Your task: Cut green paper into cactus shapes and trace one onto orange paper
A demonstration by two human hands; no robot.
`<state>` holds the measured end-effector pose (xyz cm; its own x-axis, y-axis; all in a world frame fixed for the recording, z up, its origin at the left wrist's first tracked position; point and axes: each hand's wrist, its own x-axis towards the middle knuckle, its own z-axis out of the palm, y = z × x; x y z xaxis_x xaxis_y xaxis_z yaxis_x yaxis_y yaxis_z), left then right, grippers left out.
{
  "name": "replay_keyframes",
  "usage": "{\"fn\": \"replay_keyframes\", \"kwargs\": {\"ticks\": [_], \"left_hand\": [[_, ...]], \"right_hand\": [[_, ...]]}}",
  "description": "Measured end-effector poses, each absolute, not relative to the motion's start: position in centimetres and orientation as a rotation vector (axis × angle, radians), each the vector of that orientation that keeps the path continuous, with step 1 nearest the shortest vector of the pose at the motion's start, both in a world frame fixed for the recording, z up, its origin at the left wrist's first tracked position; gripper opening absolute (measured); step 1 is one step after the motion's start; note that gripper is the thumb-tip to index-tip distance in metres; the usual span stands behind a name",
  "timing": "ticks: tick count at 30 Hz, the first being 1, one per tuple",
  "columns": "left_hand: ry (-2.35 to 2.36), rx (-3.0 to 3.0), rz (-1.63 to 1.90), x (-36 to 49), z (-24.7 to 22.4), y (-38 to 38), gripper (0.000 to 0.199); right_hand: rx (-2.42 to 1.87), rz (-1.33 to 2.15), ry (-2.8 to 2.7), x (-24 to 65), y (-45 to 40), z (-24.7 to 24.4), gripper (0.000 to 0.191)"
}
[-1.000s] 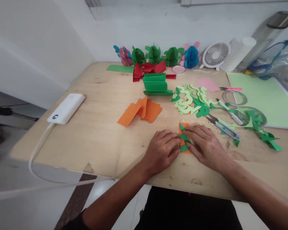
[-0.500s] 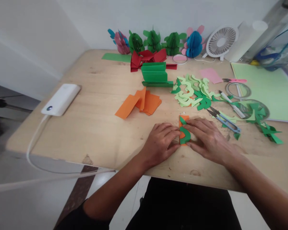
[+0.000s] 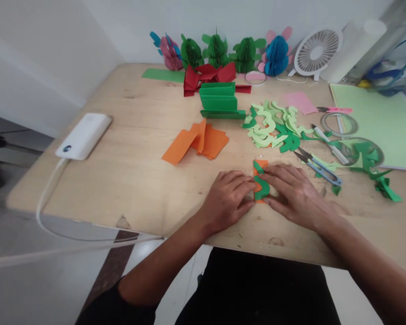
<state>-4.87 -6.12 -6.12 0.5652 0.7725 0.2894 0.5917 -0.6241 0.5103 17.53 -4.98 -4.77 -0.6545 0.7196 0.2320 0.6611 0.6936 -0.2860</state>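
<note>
A small orange paper strip (image 3: 262,164) lies upright in front of me on the wooden table. On top of it is a wavy green paper cutout (image 3: 264,189). My left hand (image 3: 227,195) holds the strip's left edge with curled fingertips and thumb. From the other side, my right hand (image 3: 293,195) presses its fingertips and thumb on the cutout and the strip's right edge, partly covering both. Beyond my right hand lie blue thread snips (image 3: 320,168). A pile of light and dark green wavy cutouts (image 3: 267,124) sits farther back.
Folded orange paper (image 3: 198,141), folded green paper (image 3: 219,101) and red paper (image 3: 209,76) lie mid-table. Paper honeycomb figures (image 3: 216,52) and a white fan (image 3: 318,52) line the wall. Tape rolls (image 3: 340,130), a pen (image 3: 329,143) and green scraps are right; a white power bank (image 3: 84,136) is left.
The view has shifted slightly. Both hands stay at the orange strip, and the green cutout on it looks slightly shifted beneath my right fingertips.
</note>
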Motion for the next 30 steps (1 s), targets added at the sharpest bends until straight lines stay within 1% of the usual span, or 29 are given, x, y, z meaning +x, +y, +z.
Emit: {"fn": "replay_keyframes", "kwargs": {"ticks": [14,30], "left_hand": [[1.106,2.477,0.733,-4.86,-6.27,-6.09,0.026],[1.097,2.449,0.729,-4.87,-6.16,-6.12,0.022]], "right_hand": [[-1.116,0.229,-2.589,17.29,-5.22,-4.74,0.044],[-1.117,0.205,-2.602,17.23,-5.31,-4.57,0.039]]}}
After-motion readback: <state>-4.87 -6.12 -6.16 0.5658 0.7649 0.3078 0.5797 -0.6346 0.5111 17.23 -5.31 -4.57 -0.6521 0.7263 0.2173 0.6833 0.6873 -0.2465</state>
